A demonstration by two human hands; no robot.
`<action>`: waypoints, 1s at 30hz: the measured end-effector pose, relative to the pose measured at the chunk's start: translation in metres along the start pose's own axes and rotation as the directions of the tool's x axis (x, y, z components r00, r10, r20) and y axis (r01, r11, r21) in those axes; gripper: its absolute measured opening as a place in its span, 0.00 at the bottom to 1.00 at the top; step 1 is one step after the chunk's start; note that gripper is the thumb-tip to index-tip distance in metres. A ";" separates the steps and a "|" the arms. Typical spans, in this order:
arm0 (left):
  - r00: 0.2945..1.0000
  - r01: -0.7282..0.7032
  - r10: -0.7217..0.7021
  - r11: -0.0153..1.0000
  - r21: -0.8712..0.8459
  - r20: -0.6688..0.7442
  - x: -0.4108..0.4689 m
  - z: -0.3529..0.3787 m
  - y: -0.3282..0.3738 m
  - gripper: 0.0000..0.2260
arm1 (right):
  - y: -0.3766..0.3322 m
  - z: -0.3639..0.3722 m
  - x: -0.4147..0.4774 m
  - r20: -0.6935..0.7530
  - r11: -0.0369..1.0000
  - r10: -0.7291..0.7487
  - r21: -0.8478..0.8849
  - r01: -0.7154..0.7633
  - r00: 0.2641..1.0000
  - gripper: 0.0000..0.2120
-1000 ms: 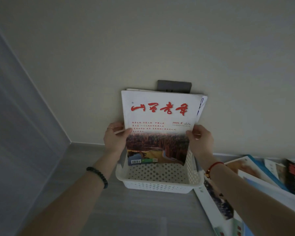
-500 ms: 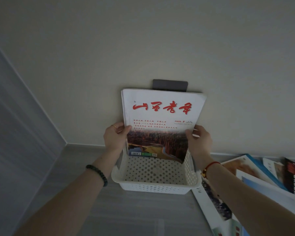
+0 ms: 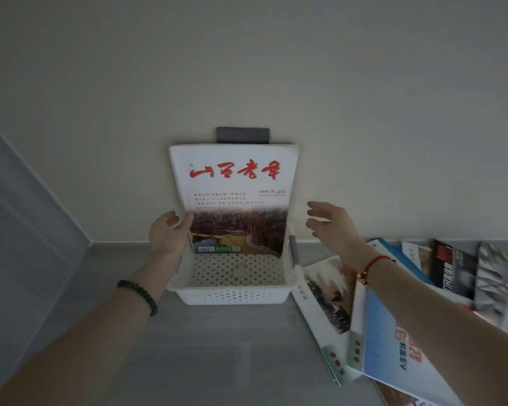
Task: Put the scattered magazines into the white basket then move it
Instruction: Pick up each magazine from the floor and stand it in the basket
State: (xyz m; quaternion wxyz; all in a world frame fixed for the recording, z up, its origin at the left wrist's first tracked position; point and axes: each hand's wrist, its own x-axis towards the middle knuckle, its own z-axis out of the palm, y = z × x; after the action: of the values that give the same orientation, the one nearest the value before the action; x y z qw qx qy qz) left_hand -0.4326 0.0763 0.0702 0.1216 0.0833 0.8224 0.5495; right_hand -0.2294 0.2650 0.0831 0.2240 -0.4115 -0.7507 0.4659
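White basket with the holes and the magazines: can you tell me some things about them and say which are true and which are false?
1. The white-covered magazine with red lettering stands in the white perforated plastic basket. True.
2. The right hand grips that magazine. False: it is open and apart from it.
3. The left hand holds the magazine's left edge. True.
4. Every magazine is in the basket. False: scattered magazines lie on the grey floor to its right.
5. The red string bracelet is on the left wrist. False: it is on the right; the left wears a dark bead bracelet.
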 end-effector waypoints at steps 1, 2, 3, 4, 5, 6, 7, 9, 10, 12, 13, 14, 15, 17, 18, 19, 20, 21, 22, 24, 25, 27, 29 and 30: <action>1.000 0.002 -0.001 1.000 -0.018 0.016 -0.010 0.001 -0.001 0.25 | 0.006 -0.015 -0.007 0.000 1.000 -0.003 -0.008 0.003 1.000 0.18; 0.999 -0.004 0.006 0.999 -0.034 0.037 -0.021 0.002 -0.001 0.25 | 0.013 -0.031 -0.014 -0.001 1.000 0.004 -0.008 -0.004 1.000 0.18; 0.998 -0.009 0.012 0.998 -0.054 0.062 -0.033 0.005 0.000 0.24 | 0.020 -0.047 -0.022 -0.005 1.000 0.018 -0.003 -0.018 1.000 0.18; 0.995 -0.010 0.018 0.997 -0.080 0.098 -0.047 0.009 0.002 0.23 | 0.029 -0.064 -0.031 -0.012 0.999 0.034 0.006 -0.034 0.999 0.18; 0.989 -0.005 0.020 0.994 -0.105 0.147 -0.061 0.014 0.004 0.22 | 0.038 -0.081 -0.041 -0.021 0.999 0.047 0.013 -0.046 0.999 0.18; 0.979 -0.002 0.026 0.992 -0.122 0.200 -0.076 0.020 0.006 0.22 | 0.047 -0.097 -0.050 -0.033 0.999 0.052 0.006 -0.052 0.998 0.19; 0.967 -0.003 0.035 0.992 -0.129 0.253 -0.092 0.028 0.007 0.21 | 0.056 -0.113 -0.060 -0.048 0.998 0.055 -0.021 -0.056 0.997 0.19; 0.937 -0.009 0.057 0.990 -0.140 0.345 -0.125 0.049 0.008 0.20 | 0.074 -0.141 -0.081 -0.074 0.994 0.064 -0.080 -0.070 0.995 0.20; 0.924 -0.003 0.058 0.989 -0.145 0.377 -0.143 0.061 0.007 0.19 | 0.084 -0.154 -0.091 -0.076 0.993 0.074 -0.083 -0.080 0.994 0.20; 0.910 0.041 0.024 0.988 -0.146 0.413 -0.177 0.087 0.002 0.19 | 0.105 -0.177 -0.112 -0.052 0.990 0.116 -0.077 -0.120 0.992 0.21; 0.903 0.077 -0.007 0.986 -0.145 0.430 -0.193 0.101 -0.003 0.20 | 0.116 -0.187 -0.123 -0.039 0.985 0.143 -0.097 -0.146 0.989 0.22; 0.892 0.121 -0.048 0.983 -0.136 0.450 -0.210 0.115 -0.007 0.20 | 0.127 -0.196 -0.133 -0.027 0.976 0.167 -0.135 -0.169 0.986 0.24; 0.875 0.170 -0.095 0.979 -0.117 0.475 -0.225 0.128 -0.012 0.21 | 0.139 -0.204 -0.143 -0.011 0.966 0.179 -0.185 -0.178 0.984 0.26; 0.842 0.203 -0.153 0.978 -0.042 0.518 -0.254 0.154 -0.021 0.23 | 0.162 -0.218 -0.160 0.046 0.942 0.183 -0.294 -0.161 0.982 0.31; 0.831 0.183 -0.157 0.983 0.006 0.534 -0.267 0.163 -0.026 0.24 | 0.173 -0.222 -0.167 0.083 0.931 0.178 -0.337 -0.141 0.980 0.33; 0.821 0.158 -0.160 0.986 0.050 0.548 -0.278 0.173 -0.030 0.25 | 0.184 -0.224 -0.174 0.122 0.919 0.174 -0.376 -0.117 0.977 0.36; 0.815 0.138 -0.164 0.986 0.089 0.556 -0.289 0.180 -0.035 0.26 | 0.193 -0.223 -0.179 0.161 0.905 0.170 -0.416 -0.089 0.972 0.38; 0.817 0.121 -0.172 0.984 0.128 0.550 -0.298 0.186 -0.038 0.26 | 0.202 -0.220 -0.184 0.203 0.886 0.169 -0.460 -0.059 0.964 0.42; 0.831 0.100 -0.171 0.982 0.161 0.530 -0.305 0.190 -0.042 0.26 | 0.210 -0.214 -0.189 0.250 0.861 0.170 -0.508 -0.020 0.953 0.45; 0.869 0.070 -0.157 0.978 0.196 0.469 -0.315 0.193 -0.049 0.23 | 0.226 -0.198 -0.198 0.327 0.791 0.177 -0.608 0.063 0.928 0.49; 0.883 0.071 -0.158 0.976 0.208 0.442 -0.316 0.193 -0.052 0.20 | 0.233 -0.191 -0.202 0.333 0.747 0.168 -0.657 0.101 0.928 0.50; 0.899 0.094 -0.180 0.970 0.225 0.400 -0.319 0.191 -0.055 0.16 | 0.244 -0.182 -0.208 0.302 0.658 0.131 -0.739 0.145 0.944 0.48; 0.902 0.127 -0.210 0.964 0.234 0.376 -0.323 0.189 -0.057 0.14 | 0.249 -0.179 -0.214 0.281 0.603 0.090 -0.779 0.173 0.955 0.45; 0.894 0.161 -0.242 0.959 0.234 0.378 -0.326 0.189 -0.057 0.12 | 0.250 -0.178 -0.217 0.275 0.590 0.060 -0.785 0.188 0.959 0.43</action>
State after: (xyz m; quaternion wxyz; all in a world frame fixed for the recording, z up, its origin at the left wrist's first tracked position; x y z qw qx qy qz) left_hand -0.0661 0.1330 -0.0163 0.3360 0.1201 0.8340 0.4209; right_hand 0.1226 0.2337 -0.0450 -0.0748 -0.3721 -0.9173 0.1203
